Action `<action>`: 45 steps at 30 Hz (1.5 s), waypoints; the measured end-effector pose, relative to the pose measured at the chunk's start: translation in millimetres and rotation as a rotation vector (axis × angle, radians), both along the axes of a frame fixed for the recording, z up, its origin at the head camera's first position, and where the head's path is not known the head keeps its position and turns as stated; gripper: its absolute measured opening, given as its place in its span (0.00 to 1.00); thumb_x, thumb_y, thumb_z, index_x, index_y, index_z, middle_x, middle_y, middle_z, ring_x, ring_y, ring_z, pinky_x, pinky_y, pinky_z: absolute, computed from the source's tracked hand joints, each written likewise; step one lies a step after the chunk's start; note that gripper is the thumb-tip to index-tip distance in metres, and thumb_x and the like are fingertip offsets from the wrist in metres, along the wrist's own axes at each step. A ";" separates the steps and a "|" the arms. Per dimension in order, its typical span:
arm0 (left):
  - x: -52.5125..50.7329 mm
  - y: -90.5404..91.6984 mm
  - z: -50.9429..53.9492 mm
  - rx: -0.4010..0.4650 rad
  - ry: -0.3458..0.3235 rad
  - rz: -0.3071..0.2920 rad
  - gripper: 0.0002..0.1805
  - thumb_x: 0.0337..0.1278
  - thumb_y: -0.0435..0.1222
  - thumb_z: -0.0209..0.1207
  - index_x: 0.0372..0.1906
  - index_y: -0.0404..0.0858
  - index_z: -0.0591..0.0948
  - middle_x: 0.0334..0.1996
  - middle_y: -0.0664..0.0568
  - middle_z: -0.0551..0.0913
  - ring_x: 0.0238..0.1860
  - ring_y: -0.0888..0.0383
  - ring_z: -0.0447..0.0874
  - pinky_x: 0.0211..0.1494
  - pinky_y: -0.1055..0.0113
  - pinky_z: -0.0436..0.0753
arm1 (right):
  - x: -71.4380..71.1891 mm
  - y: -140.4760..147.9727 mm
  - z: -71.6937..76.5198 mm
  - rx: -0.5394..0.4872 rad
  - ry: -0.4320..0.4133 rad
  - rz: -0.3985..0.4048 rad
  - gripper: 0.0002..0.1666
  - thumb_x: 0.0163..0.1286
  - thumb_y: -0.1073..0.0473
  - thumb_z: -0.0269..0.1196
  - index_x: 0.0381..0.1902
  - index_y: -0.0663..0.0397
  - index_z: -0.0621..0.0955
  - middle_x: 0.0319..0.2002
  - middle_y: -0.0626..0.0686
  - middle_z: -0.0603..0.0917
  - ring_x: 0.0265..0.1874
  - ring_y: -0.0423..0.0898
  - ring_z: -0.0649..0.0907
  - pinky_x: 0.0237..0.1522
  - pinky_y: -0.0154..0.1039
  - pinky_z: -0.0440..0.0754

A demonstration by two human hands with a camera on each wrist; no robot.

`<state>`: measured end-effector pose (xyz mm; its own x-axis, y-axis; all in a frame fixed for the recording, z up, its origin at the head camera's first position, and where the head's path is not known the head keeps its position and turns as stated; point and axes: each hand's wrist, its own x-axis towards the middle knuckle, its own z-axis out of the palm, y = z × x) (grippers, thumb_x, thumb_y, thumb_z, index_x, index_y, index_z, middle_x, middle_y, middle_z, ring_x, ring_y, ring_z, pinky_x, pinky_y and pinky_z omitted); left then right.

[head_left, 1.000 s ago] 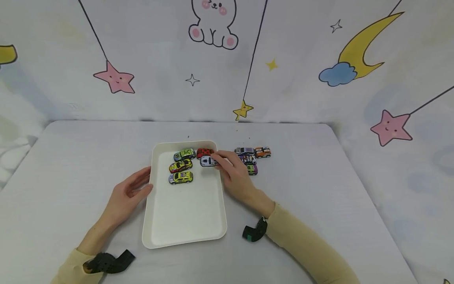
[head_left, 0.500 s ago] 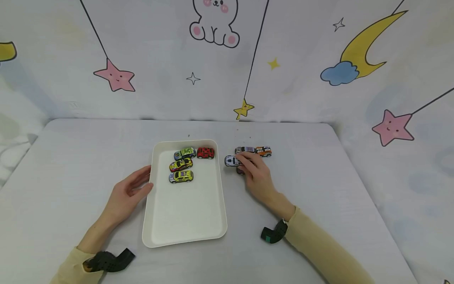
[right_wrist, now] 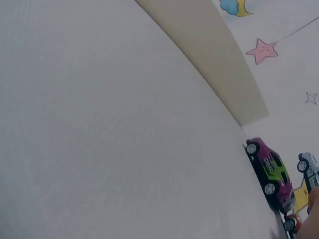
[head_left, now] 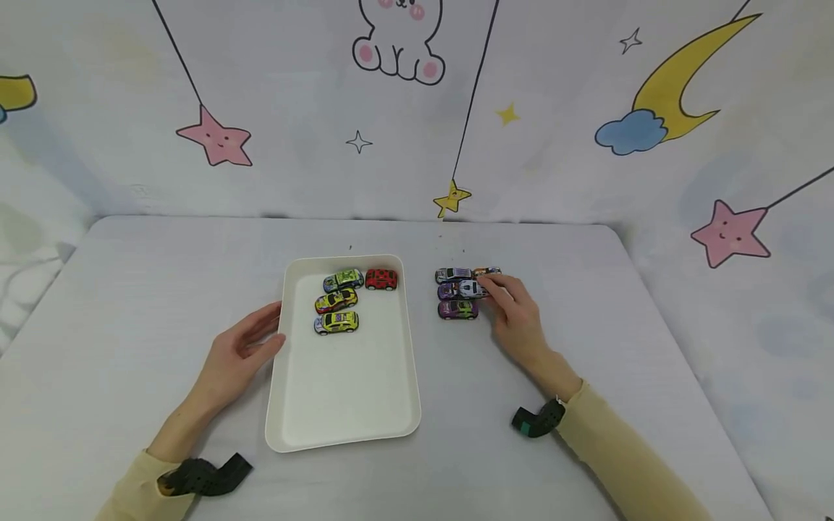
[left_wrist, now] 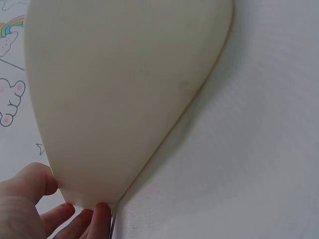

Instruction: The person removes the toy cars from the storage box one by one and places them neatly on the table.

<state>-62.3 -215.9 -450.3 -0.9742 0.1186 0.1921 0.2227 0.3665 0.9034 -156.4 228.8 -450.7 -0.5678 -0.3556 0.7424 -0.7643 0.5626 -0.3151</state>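
white toy car (head_left: 470,289): right of the tray (head_left: 345,391), over the loose cars; in the right wrist view it appears raised off the table (head_left: 163,289).

left hand (head_left: 228,358): fingers relaxed, thumb spread apart from them, tips touching the tray's left wall. tray: shallow, round-cornered, lying flat. judged light and stiff; may slide on the table if knocked, so contact at the wall makes sense.

in the tray, far half: green car (head_left: 343,280), yellow-and-red car (head_left: 336,300) and yellow car (head_left: 337,323) in a column; red car (head_left: 381,279) just right of the green one.

right of the tray: silver car (head_left: 452,275), purple-and-white car (head_left: 447,291) partly hidden by the white one, purple-and-green car (head_left: 458,310) nearest the person. orange car (head_left: 494,270) mostly behind the fingers.

right hand (head_left: 517,315): thumb and finger pinch the white car at its right end.

handling, judged: small, light, rigid body; metal or plastic, cannot tell. shiny shell could slip under dry fingertips; wheels probably roll if set down at a slant. unlikely to break. best hold: both flanks at mid-length, above the wheels; an end pinch may let it tip.
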 end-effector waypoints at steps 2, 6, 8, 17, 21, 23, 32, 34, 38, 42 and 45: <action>-0.4 0.6 -0.2 0.006 0.000 -0.001 0.28 0.69 0.30 0.59 0.71 0.31 0.69 0.67 0.33 0.73 0.60 0.80 0.73 0.52 0.84 0.80 | -0.8 9.0 0.1 0.016 -0.006 -0.023 0.24 0.62 0.81 0.62 0.55 0.66 0.83 0.52 0.65 0.82 0.53 0.59 0.81 0.60 0.31 0.76; -0.8 2.0 -0.5 0.014 0.001 -0.005 0.28 0.68 0.29 0.59 0.71 0.31 0.69 0.67 0.33 0.73 0.59 0.80 0.73 0.52 0.84 0.80 | -1.9 24.0 -1.1 0.015 -0.015 -0.048 0.25 0.61 0.82 0.62 0.55 0.65 0.83 0.52 0.64 0.83 0.52 0.59 0.81 0.61 0.28 0.74; -0.8 2.4 -0.5 0.017 0.003 -0.005 0.28 0.68 0.29 0.59 0.71 0.30 0.69 0.66 0.32 0.73 0.59 0.80 0.73 0.52 0.83 0.80 | -2.1 28.6 -1.7 0.008 -0.024 -0.049 0.25 0.60 0.83 0.62 0.55 0.66 0.83 0.51 0.64 0.83 0.51 0.59 0.81 0.60 0.27 0.74; 1.1 1.0 1.9 0.010 -0.005 0.009 0.28 0.68 0.29 0.59 0.70 0.31 0.69 0.66 0.32 0.73 0.59 0.80 0.73 0.51 0.83 0.81 | -3.7 33.3 -5.3 0.004 -0.089 -0.070 0.24 0.62 0.82 0.62 0.55 0.65 0.83 0.51 0.62 0.83 0.51 0.57 0.81 0.59 0.29 0.75; 2.0 0.2 2.5 0.010 -0.005 0.016 0.28 0.68 0.29 0.59 0.71 0.31 0.70 0.66 0.32 0.73 0.59 0.80 0.73 0.51 0.84 0.81 | -3.9 32.8 -3.7 0.024 -0.102 -0.087 0.23 0.63 0.81 0.62 0.55 0.65 0.83 0.51 0.61 0.83 0.51 0.57 0.81 0.57 0.33 0.77; 1.7 0.1 2.3 0.008 -0.001 0.014 0.28 0.68 0.29 0.59 0.71 0.32 0.70 0.66 0.33 0.73 0.59 0.80 0.73 0.51 0.84 0.81 | -3.9 32.4 -2.8 0.029 -0.096 -0.090 0.22 0.63 0.81 0.62 0.54 0.66 0.83 0.50 0.62 0.83 0.51 0.57 0.81 0.55 0.37 0.79; 0.6 1.2 1.3 0.003 0.002 0.010 0.28 0.68 0.30 0.59 0.71 0.32 0.70 0.66 0.33 0.73 0.59 0.80 0.73 0.51 0.84 0.80 | -2.2 32.8 -2.4 0.053 -0.115 -0.094 0.20 0.61 0.81 0.64 0.51 0.67 0.84 0.48 0.63 0.83 0.50 0.58 0.80 0.52 0.43 0.79; 0.6 1.3 1.4 0.003 0.000 0.010 0.28 0.68 0.30 0.59 0.71 0.32 0.70 0.66 0.33 0.73 0.59 0.81 0.73 0.51 0.84 0.80 | -2.5 33.2 -3.3 0.064 -0.116 -0.094 0.20 0.61 0.80 0.64 0.51 0.67 0.84 0.48 0.62 0.83 0.49 0.57 0.80 0.52 0.44 0.79; 0.2 0.9 0.8 0.006 0.001 0.006 0.28 0.68 0.29 0.59 0.71 0.32 0.69 0.66 0.33 0.73 0.59 0.80 0.73 0.51 0.84 0.81 | -3.0 33.5 -3.9 0.082 -0.119 -0.090 0.19 0.61 0.79 0.65 0.50 0.67 0.84 0.48 0.62 0.83 0.49 0.57 0.80 0.50 0.46 0.80; -0.2 0.6 0.2 0.016 0.006 0.000 0.28 0.68 0.29 0.59 0.71 0.32 0.69 0.66 0.32 0.73 0.59 0.80 0.73 0.51 0.83 0.81 | -3.3 33.1 -4.3 0.088 -0.118 -0.084 0.18 0.61 0.79 0.65 0.50 0.68 0.84 0.48 0.63 0.83 0.49 0.58 0.81 0.49 0.49 0.81; 0.0 0.8 0.4 0.019 0.003 0.000 0.28 0.68 0.29 0.59 0.71 0.32 0.70 0.66 0.32 0.73 0.59 0.80 0.73 0.51 0.83 0.81 | -3.2 32.7 -4.6 0.090 -0.124 -0.084 0.18 0.61 0.79 0.65 0.50 0.68 0.84 0.49 0.63 0.83 0.51 0.58 0.80 0.51 0.50 0.81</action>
<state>-62.3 -215.1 -450.0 -0.9736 0.1152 0.1969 0.2253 0.3490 0.9096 -159.5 261.5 -455.3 -0.6835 -0.3650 0.6321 -0.6718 0.6532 -0.3493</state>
